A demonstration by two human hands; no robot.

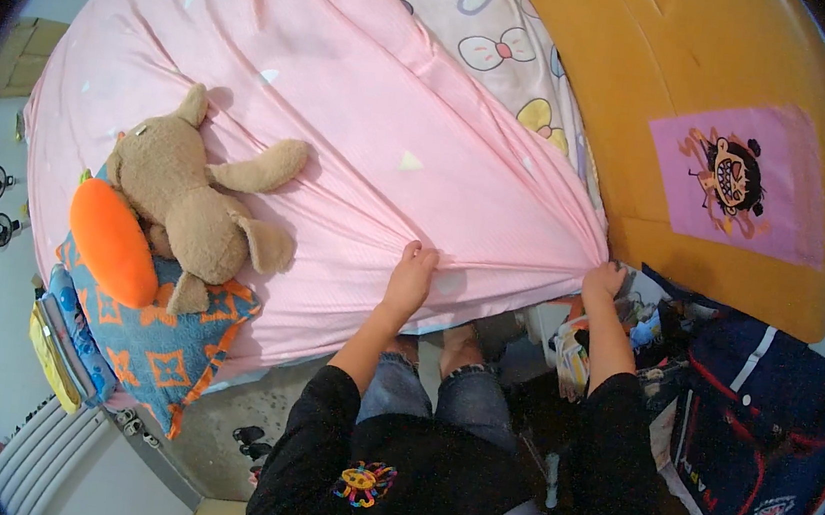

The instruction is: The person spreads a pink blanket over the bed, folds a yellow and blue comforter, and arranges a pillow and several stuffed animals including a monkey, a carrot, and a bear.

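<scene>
Bedroom w/ an orange-brown headboard (646, 41) on your right, a pink print (801, 198) on it, and a dark backpack (767, 426) below. Pink sheet (351, 80) lies over most of the bed, its near edge up in both your hands. Your L hand (416, 266) is pinching a fold of it partway along that edge; your R hand (604, 281) is closed on it by the headboard, w/ the edge pulled fairly taut btwn the two. Progress, as a judgement: spreading looks mostly done, approx. the whole middle & near side covered, but smoothing isn't. Pleats fan out from your L hand toward the far side, and a strip of cartoon-print bedding (469, 2) shows uncovered alongside the headboard. So what's left is prob. that strip, the creases & the near edge. Brown plush toy (204, 236), orange carrot cushion (113, 241) and blue-and-orange pillow (160, 362) sit on the sheet at your left, so that part prob. isn't settled either. Can't tell if the far edge is tucked.
</scene>
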